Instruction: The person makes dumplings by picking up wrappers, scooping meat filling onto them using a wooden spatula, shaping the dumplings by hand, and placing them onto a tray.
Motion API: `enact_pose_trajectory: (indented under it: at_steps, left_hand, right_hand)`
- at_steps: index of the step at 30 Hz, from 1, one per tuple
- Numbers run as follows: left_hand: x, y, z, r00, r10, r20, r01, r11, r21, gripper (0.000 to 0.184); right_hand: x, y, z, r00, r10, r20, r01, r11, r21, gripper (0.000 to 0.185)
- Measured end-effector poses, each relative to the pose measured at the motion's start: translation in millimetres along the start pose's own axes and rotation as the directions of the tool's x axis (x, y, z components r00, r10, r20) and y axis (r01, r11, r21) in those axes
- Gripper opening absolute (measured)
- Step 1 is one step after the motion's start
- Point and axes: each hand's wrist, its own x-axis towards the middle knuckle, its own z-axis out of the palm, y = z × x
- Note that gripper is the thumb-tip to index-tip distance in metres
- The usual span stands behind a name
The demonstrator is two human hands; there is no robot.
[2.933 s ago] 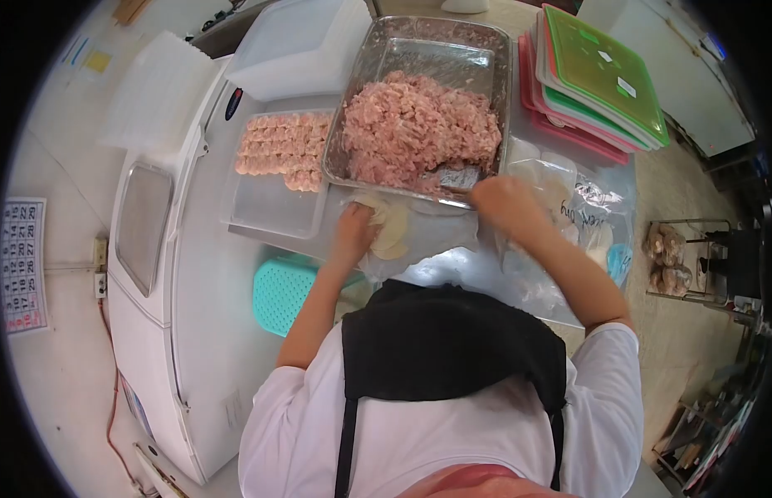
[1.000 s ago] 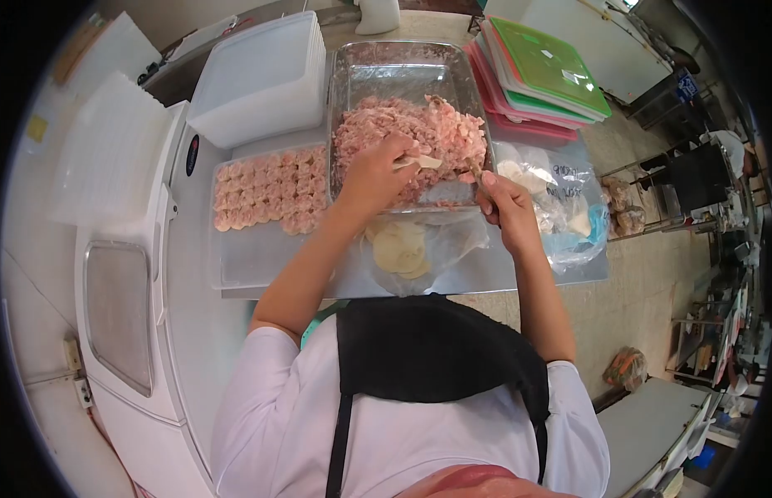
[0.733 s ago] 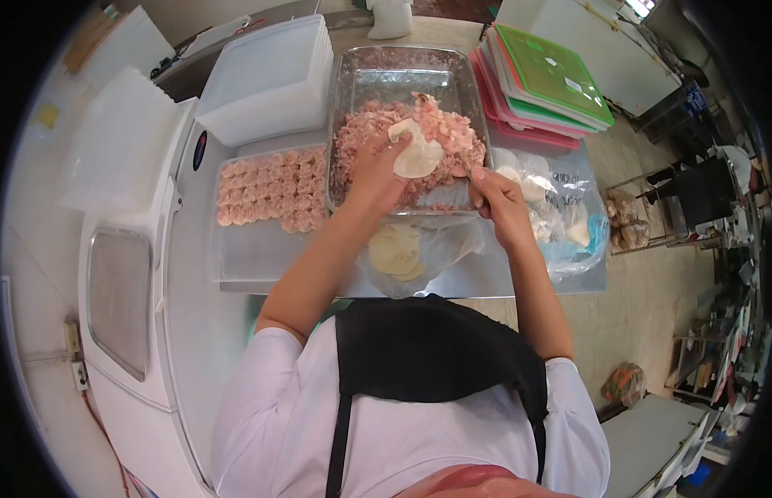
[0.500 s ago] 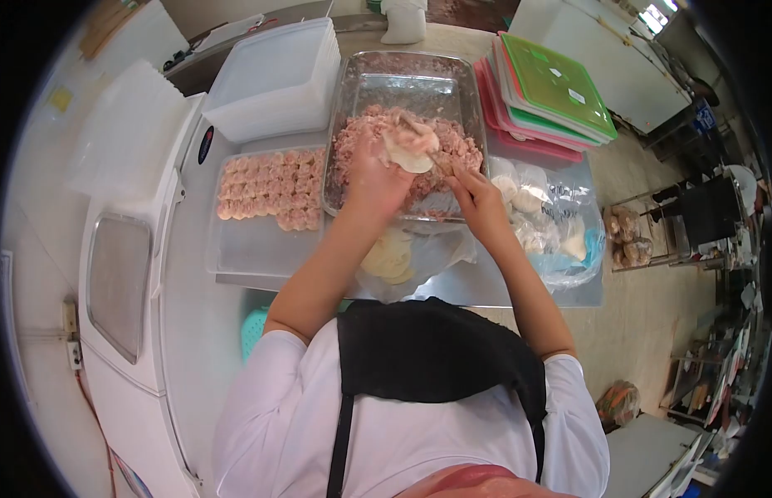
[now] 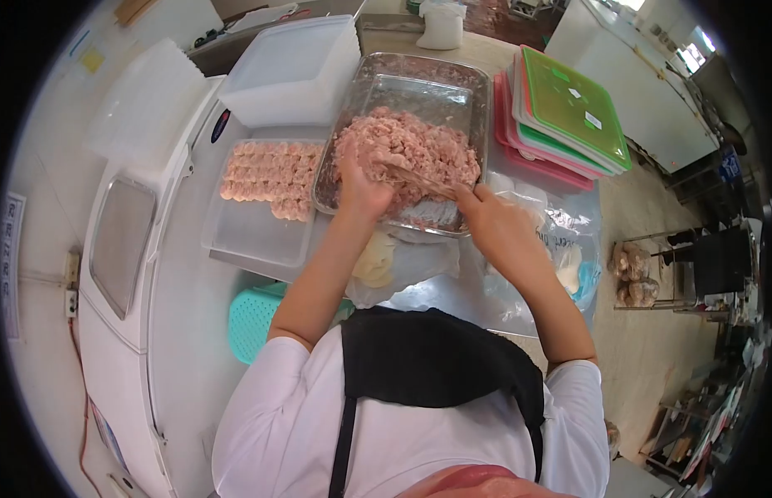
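Observation:
My right hand (image 5: 495,217) is closed around the handle end of a thin flat spatula (image 5: 421,179), whose blade reaches left over the ground meat. My left hand (image 5: 365,184) is curled at the meat's near-left side, next to the blade's tip; what its fingers hold is hidden. Pale pink ground meat (image 5: 415,137) is heaped in a deep metal pan (image 5: 386,70). Left of the pan, rows of filled dumplings (image 5: 270,174) sit on a translucent tray (image 5: 253,236). Round pale wrappers (image 5: 374,259) lie on a plastic bag (image 5: 419,266) in front of the pan.
Stacked translucent containers (image 5: 290,70) stand behind the tray. Coloured lids (image 5: 573,108) are piled right of the pan, with clear plastic bags (image 5: 556,236) in front. A turquoise basket (image 5: 255,324) sits below the table's left edge. A white freezer (image 5: 120,332) is at left.
The wrapper topped with meat, visible on my left hand before, is now out of sight. My left hand has turned and curled; my right hand moved slightly right and down. The view has shifted.

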Motion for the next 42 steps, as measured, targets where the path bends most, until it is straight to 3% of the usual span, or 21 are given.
enact_pose_trajectory:
  at_steps: [4, 6, 7, 8, 9, 11, 12, 13, 16, 19, 22, 24, 27, 30, 31, 34, 37, 40, 42]
  left_hand:
    - [-0.6, -3.6, 3.3, 0.998, 0.057, -0.021, -0.057, 0.998, 0.009, 0.058]
    - [-1.6, 0.0, -6.2, 0.996, 0.039, 0.079, -0.042, 0.999, 0.029, 0.055]
    - [-5.0, 3.9, -5.9, 0.991, 0.026, 0.131, -0.032, 0.998, 0.045, 0.055]
    - [-10.5, 7.5, -5.6, 0.994, -0.037, 0.102, 0.005, 0.955, 0.297, 0.057]
    - [-22.9, 9.4, 0.3, 0.994, -0.091, 0.053, 0.050, 0.849, 0.526, 0.060]
    - [-32.2, 9.9, 17.0, 0.986, 0.018, 0.168, -0.157, 0.474, 0.866, 0.066]
    - [-34.3, 9.1, 26.7, 0.922, 0.113, 0.371, -0.386, 0.192, 0.902, 0.069]
    - [-35.0, 8.4, 31.6, 0.810, 0.137, 0.570, -0.557, -0.122, 0.821, 0.072]
    - [-31.7, 18.0, 28.9, 0.837, -0.058, 0.544, -0.538, -0.270, 0.799, 0.072]
    - [-31.1, 25.4, 30.3, 0.934, -0.180, 0.310, -0.348, -0.250, 0.904, 0.069]
    - [-13.9, 25.5, 0.9, 0.881, -0.221, 0.418, -0.472, -0.379, 0.796, 0.062]
    - [-5.2, 19.4, -5.0, 0.946, -0.159, 0.281, -0.320, -0.348, 0.881, 0.060]
    - [1.6, 12.1, -14.6, 0.984, 0.002, 0.179, -0.171, -0.285, 0.943, 0.056]
    - [5.1, 14.9, -24.3, 0.993, 0.007, 0.116, -0.112, -0.193, 0.975, 0.055]
    - [5.8, 15.7, -28.4, 0.995, -0.031, 0.093, -0.096, -0.161, 0.982, 0.055]
    - [13.0, 19.2, -43.6, 0.991, 0.028, 0.132, -0.114, -0.347, 0.931, 0.055]
    - [-19.0, 34.6, -14.0, 0.997, -0.074, 0.037, -0.038, -0.022, 0.999, 0.057]
    - [-33.8, 41.2, -6.4, 0.864, 0.035, 0.502, -0.491, -0.162, 0.856, 0.050]
    - [-40.4, 39.9, -0.8, 0.862, 0.048, 0.504, -0.488, -0.188, 0.852, 0.042]
  right_hand:
    - [5.4, 20.5, 36.9, 0.996, -0.043, -0.075, 0.060, 0.969, 0.240, 0.024]
    - [6.2, 44.9, 36.9, 0.984, -0.118, -0.136, 0.153, 0.946, 0.287, 0.024]
    - [6.2, 55.7, 41.6, 0.979, -0.073, -0.193, 0.146, 0.906, 0.397, 0.026]
    - [6.0, 66.6, 48.3, 0.970, -0.019, -0.243, 0.143, 0.853, 0.502, 0.028]
    - [5.7, 73.3, 51.5, 0.959, 0.039, -0.280, 0.143, 0.788, 0.599, 0.031]
    - [4.9, 76.4, 36.1, 0.993, 0.075, 0.091, -0.118, 0.671, 0.732, 0.035]
    - [3.8, 77.1, 26.0, 0.958, 0.067, 0.278, -0.260, 0.605, 0.752, 0.037]
    - [1.8, 76.7, 15.9, 0.957, 0.043, 0.288, -0.254, 0.608, 0.752, 0.037]
    - [-2.4, 72.4, 3.6, 0.969, -0.025, 0.247, -0.174, 0.643, 0.746, 0.036]
    - [-3.4, 72.2, 17.7, 0.991, -0.088, 0.096, -0.009, 0.688, 0.726, 0.035]
    - [7.6, 87.9, 54.1, 0.990, -0.139, 0.008, 0.094, 0.708, 0.700, 0.034]
    - [19.1, 100.6, 59.4, 0.987, -0.160, -0.030, 0.142, 0.762, 0.632, 0.033]
    - [21.6, 93.8, 49.3, 0.991, -0.055, -0.121, 0.084, 0.964, 0.253, 0.025]
    - [13.6, 59.7, 53.9, 0.953, -0.045, -0.299, 0.147, 0.933, 0.329, 0.026]
    - [18.0, 62.8, 74.9, 0.954, -0.094, -0.284, 0.170, 0.951, 0.259, 0.026]
    - [22.8, 88.3, 97.2, 0.999, 0.032, 0.031, -0.036, 0.992, 0.118, 0.024]
    - [7.9, 93.9, 78.7, 0.998, 0.040, 0.058, -0.051, 0.980, 0.191, 0.026]
    - [0.6, 85.8, 47.3, 0.990, 0.133, 0.051, -0.139, 0.838, 0.527, 0.029]
    - [-4.3, 67.9, 22.8, 0.992, 0.088, 0.085, -0.122, 0.729, 0.674, 0.031]
